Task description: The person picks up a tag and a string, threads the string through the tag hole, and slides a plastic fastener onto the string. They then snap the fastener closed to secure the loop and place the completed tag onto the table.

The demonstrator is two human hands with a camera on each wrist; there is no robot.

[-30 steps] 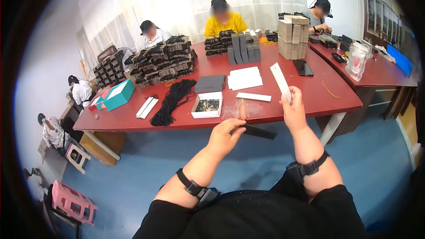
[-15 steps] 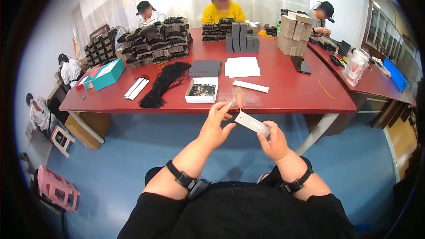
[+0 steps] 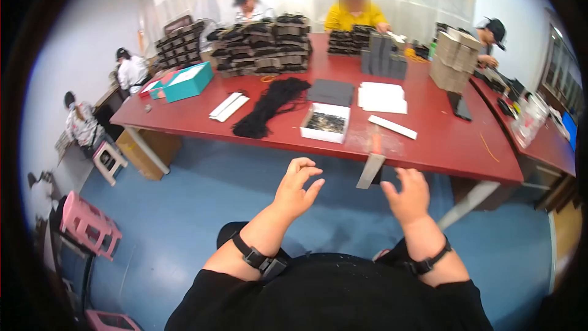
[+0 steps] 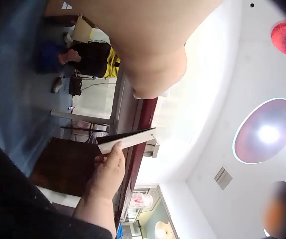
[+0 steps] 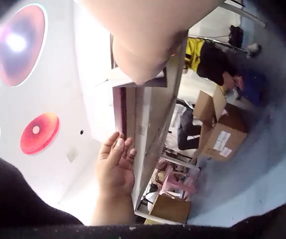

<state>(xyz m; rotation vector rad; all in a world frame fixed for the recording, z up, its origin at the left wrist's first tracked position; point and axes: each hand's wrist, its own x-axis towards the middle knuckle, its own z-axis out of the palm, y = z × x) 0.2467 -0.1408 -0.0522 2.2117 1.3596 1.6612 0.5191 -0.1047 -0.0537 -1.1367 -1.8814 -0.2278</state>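
Observation:
In the head view, a pale narrow card (image 3: 370, 171) hangs below the table's front edge, under an orange piece (image 3: 376, 142), with a dark strip partly behind it. My right hand (image 3: 409, 195) is just right of the card, fingers spread and a gap between them. In the left wrist view, the right thumb overlaps the lower end of the card (image 4: 128, 141); contact there is unclear. Left of the card, my left hand (image 3: 296, 189) holds nothing, its fingers apart and slightly bent.
On the red table (image 3: 441, 147) lie a white box of small dark pieces (image 3: 325, 124), black cords (image 3: 266, 107), white cards (image 3: 381, 97), a white strip (image 3: 392, 127) and a phone (image 3: 459, 106). Tall stacks (image 3: 260, 46) stand farther back, with several people around.
My right hand brought the pale card down from above the table to its front edge and let go of it. My left hand has moved away from the card. The head view has turned right-to-left.

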